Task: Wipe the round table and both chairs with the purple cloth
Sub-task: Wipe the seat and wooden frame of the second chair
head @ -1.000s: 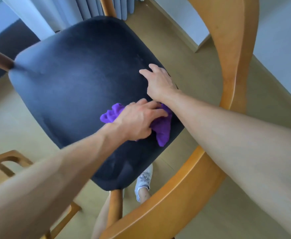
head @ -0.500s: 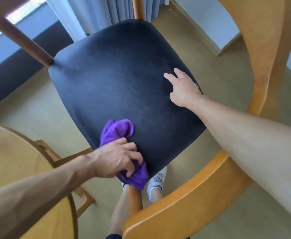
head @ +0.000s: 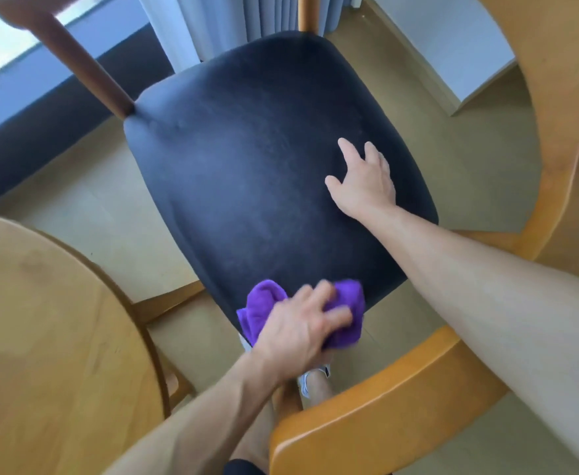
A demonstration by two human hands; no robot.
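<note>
here, purple cloth [head: 344, 323] at seat [head: 264, 166] edge

Bright daylight from window [head: 3, 46] upper left, wide-angle edge curving, slight motion blur.
</note>
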